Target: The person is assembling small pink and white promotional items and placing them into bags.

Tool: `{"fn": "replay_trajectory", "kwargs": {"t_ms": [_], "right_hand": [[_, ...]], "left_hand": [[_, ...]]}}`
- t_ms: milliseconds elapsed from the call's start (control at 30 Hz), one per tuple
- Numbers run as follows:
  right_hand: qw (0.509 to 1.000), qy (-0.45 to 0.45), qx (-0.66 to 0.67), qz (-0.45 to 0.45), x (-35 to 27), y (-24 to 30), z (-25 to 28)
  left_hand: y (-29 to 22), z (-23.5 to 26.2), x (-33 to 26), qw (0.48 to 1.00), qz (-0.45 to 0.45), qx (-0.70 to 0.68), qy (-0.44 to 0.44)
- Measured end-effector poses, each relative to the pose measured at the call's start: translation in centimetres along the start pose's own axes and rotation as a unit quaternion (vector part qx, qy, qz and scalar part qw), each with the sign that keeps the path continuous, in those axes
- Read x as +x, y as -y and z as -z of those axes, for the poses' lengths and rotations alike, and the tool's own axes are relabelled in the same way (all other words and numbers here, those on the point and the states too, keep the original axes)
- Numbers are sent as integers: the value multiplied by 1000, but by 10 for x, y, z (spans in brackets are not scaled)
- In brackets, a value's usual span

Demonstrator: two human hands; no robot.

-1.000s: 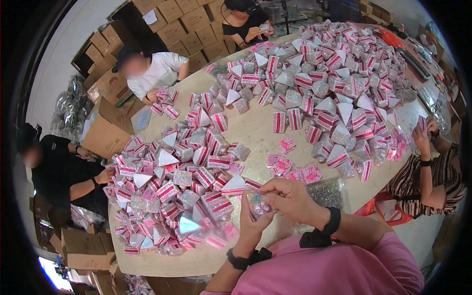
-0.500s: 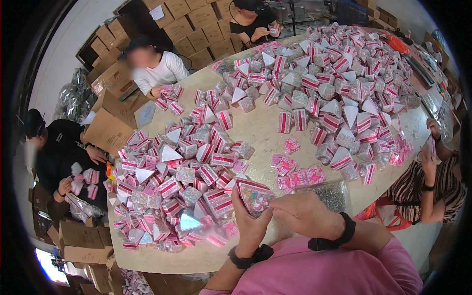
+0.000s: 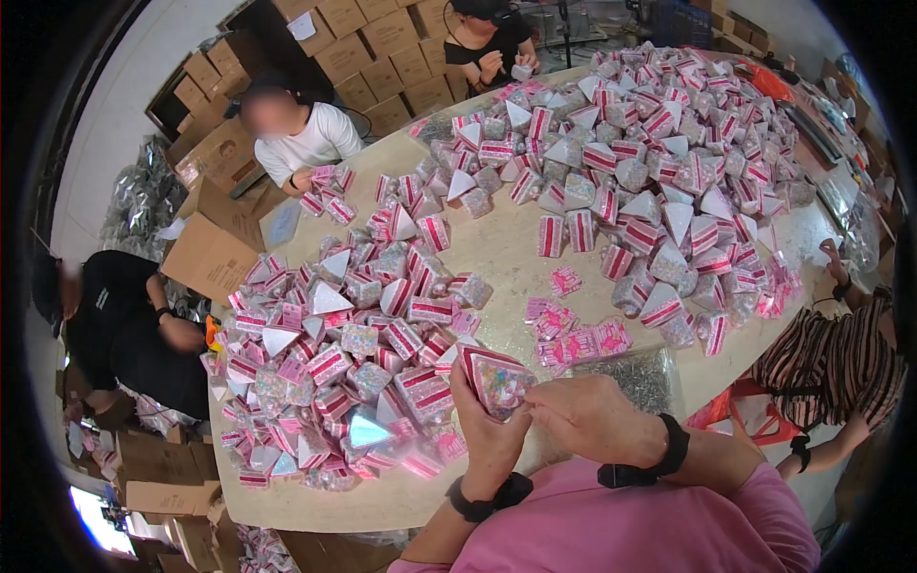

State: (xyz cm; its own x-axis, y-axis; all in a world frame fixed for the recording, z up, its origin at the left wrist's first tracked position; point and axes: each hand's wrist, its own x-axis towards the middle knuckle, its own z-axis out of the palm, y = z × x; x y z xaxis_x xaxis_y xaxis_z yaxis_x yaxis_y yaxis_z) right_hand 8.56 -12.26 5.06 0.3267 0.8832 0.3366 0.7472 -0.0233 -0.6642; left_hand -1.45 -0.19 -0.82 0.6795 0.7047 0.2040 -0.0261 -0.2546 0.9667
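Both hands (image 3: 540,420) now lift one wedge-shaped box (image 3: 497,379) nearer.

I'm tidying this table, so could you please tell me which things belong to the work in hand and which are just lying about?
In hand:
- wedge-shaped box, held by the left hand and right hand
- flat pink cards
- clear bag of small metal parts

Lying about:
- near heap of wedges
- far heap
- cardboard cartons
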Motion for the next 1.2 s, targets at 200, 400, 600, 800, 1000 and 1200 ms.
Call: {"fn": "replay_trajectory", "kwargs": {"t_ms": [200, 400, 600, 800, 1000, 1200], "right_hand": [[1000, 8, -15, 2, -3, -3, -3], [998, 33, -14, -43, -3, 4, -1], [995, 44, 16, -92, -2, 4, 1], [984, -2, 113, -137, -1, 2, -1], [981, 13, 111, -159, 0, 5, 3], [984, -3, 81, -156, -3, 4, -1]], "left_hand": [[-6, -3, 1, 1000, 0, 5, 2], [1, 0, 1, 995, -64, 81, -7], [1, 1, -1, 984, -118, 129, -6], [-5, 0, -1, 985, -112, 133, -4], [-2, 1, -2, 982, -119, 145, -6], [-1, 0, -3, 975, -141, 169, -11]]}}
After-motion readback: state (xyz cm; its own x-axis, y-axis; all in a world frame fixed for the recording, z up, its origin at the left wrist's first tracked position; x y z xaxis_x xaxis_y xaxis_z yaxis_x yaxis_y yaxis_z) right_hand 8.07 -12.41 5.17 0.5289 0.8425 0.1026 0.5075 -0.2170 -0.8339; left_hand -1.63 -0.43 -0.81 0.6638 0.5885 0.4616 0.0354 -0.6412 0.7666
